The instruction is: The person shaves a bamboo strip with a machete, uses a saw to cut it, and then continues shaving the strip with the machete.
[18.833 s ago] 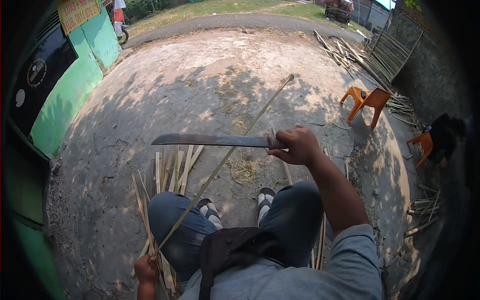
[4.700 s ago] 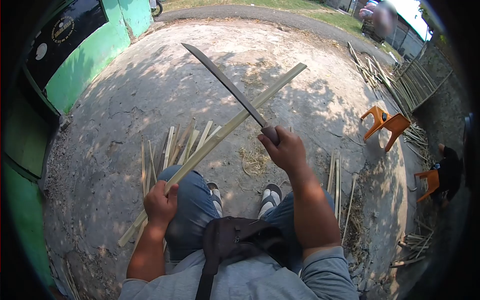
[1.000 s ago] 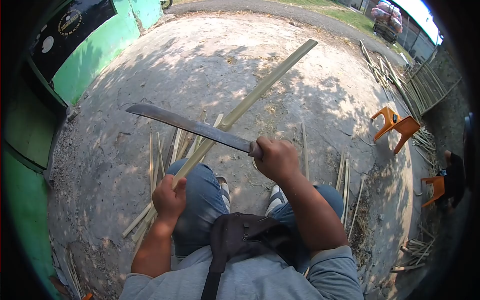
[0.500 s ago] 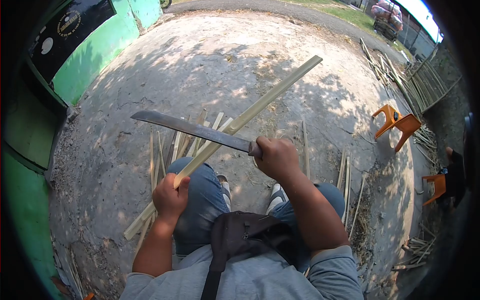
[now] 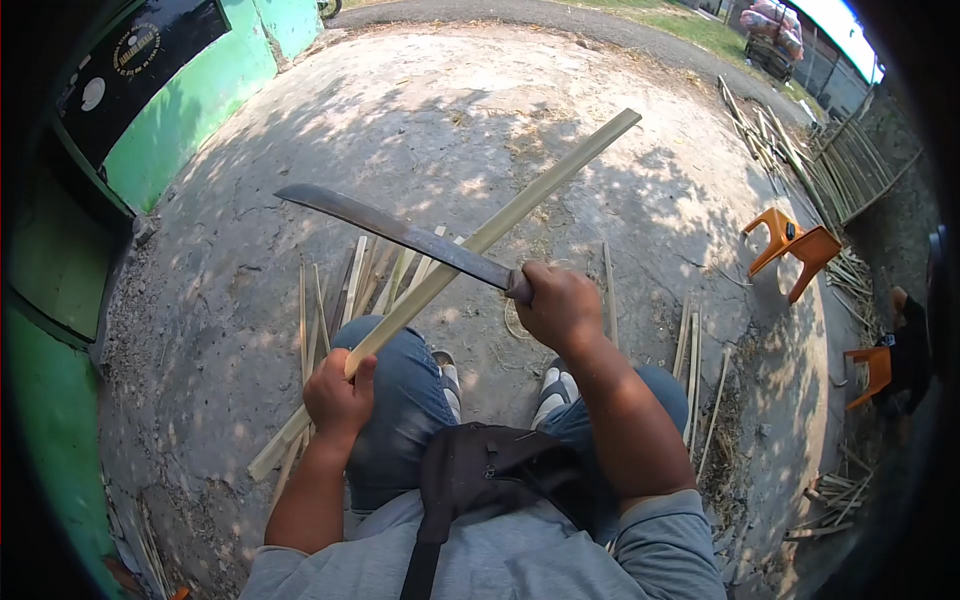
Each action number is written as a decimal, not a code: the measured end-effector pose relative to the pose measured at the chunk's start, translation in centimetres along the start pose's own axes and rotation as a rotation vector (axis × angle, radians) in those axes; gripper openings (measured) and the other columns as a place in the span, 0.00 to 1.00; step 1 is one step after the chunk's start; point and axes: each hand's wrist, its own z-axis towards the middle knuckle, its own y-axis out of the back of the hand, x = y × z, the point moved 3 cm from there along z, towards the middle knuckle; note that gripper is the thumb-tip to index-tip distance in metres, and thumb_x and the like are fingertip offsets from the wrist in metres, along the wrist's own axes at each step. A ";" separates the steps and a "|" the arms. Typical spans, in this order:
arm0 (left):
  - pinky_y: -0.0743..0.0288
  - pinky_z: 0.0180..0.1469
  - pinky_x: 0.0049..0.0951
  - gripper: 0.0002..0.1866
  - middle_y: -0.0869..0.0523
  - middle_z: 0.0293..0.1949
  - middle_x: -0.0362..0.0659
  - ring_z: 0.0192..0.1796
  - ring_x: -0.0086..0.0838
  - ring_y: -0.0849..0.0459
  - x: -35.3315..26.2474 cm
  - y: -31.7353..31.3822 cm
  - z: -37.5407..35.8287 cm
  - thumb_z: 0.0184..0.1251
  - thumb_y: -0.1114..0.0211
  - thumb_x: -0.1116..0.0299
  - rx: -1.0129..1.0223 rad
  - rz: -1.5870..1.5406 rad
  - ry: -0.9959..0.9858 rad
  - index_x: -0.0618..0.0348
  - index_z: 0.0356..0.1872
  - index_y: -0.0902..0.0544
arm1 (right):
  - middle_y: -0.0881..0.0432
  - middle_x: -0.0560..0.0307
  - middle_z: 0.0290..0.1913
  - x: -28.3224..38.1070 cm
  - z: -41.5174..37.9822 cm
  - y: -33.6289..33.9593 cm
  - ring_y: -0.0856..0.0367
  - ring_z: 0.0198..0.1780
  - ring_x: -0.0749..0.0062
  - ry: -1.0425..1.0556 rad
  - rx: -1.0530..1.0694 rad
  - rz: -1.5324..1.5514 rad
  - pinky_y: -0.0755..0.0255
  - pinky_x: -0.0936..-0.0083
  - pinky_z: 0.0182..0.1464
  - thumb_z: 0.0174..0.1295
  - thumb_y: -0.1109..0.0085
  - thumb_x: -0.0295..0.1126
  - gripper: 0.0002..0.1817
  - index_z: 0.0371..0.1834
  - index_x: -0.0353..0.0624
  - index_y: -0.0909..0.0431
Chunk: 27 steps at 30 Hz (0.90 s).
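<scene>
A long pale bamboo strip slants from lower left to upper right in front of me. My left hand is wrapped around its lower part, beside my left knee. In my right hand is the short handle of a machete, its dark blade pointing to the upper left. The blade crosses over the strip and appears to lie against it; whether its edge bites in cannot be made out. More bamboo strips lie on the ground beyond my left knee.
Further strips lie right of my right knee. An orange stool stands at the right, near a bamboo pile. Another person is at the right edge by a second orange stool. A green wall rises at left.
The machete has shifted slightly right and downward along the strip, and its blade now tilts more steeply. My left hand and the strip have barely moved.
</scene>
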 end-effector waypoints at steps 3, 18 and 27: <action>0.25 0.32 0.52 0.31 0.18 0.25 0.50 0.29 0.54 0.16 0.0 0.2 -0.1 0.78 0.43 0.33 -0.020 -0.030 -0.018 0.54 0.32 0.21 | 0.16 0.46 0.25 0.2 0.3 0.1 0.13 0.31 0.43 0.062 0.014 -0.011 0.21 0.49 0.35 0.68 0.34 0.44 0.15 0.28 0.48 0.19; 0.25 0.33 0.55 0.32 0.18 0.25 0.51 0.30 0.57 0.16 -0.6 0.5 0.7 0.79 0.44 0.34 0.088 0.028 0.019 0.55 0.30 0.22 | 0.16 0.47 0.26 -0.1 -0.4 -1.8 0.14 0.33 0.41 0.094 0.119 0.081 0.20 0.48 0.38 0.65 0.34 0.43 0.12 0.31 0.48 0.20; 0.25 0.34 0.55 0.32 0.18 0.25 0.54 0.31 0.59 0.16 -0.2 1.0 1.1 0.80 0.45 0.36 0.071 -0.098 0.039 0.57 0.28 0.22 | 0.15 0.45 0.28 -4.5 1.4 0.3 0.14 0.34 0.39 -0.155 -0.055 0.066 0.23 0.46 0.36 0.64 0.31 0.43 0.12 0.32 0.48 0.20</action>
